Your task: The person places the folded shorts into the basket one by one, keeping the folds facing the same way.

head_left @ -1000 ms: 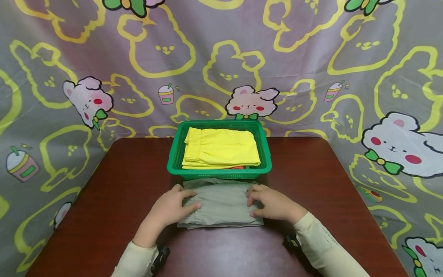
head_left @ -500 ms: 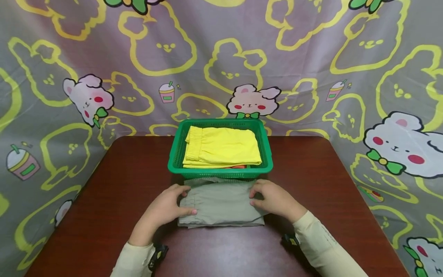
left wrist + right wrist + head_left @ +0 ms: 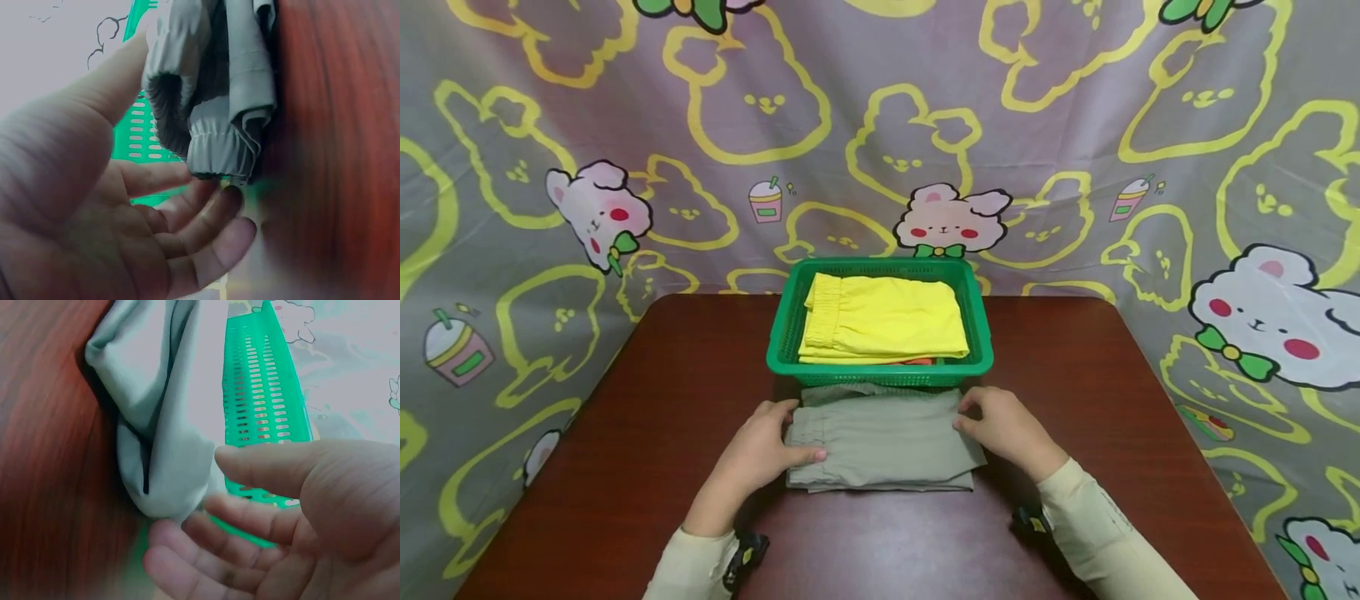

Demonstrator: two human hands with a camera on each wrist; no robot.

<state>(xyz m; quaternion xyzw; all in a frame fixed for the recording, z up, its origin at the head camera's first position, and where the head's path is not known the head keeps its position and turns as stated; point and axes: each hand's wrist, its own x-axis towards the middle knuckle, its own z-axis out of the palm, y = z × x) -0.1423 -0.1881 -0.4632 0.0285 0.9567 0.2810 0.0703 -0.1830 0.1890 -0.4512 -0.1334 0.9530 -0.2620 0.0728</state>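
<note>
Folded grey-green pants (image 3: 880,442) with a gathered elastic waistband (image 3: 215,140) lie on the table in front of a green basket (image 3: 880,375). My left hand (image 3: 752,454) is at the waistband end, thumb over the top layer, loosely bent fingers (image 3: 228,240) at the side edge. At the opposite end is my right hand (image 3: 1011,429). Its thumb (image 3: 250,462) touches the cloth near the far corner, and its relaxed fingers (image 3: 181,569) lie along the folded end. The top layer's near right corner sticks out past the layers beneath.
Inside the basket lie folded yellow pants (image 3: 887,317) with an elastic waistband, above a sliver of orange-red cloth (image 3: 913,362). The dark red wooden table (image 3: 700,358) ends against a patterned curtain (image 3: 820,83) behind and at the sides.
My right hand has shifted right, and the top layer's right edge now reaches farther out. My left hand has slid slightly left toward the waistband edge. The pants look flatter.
</note>
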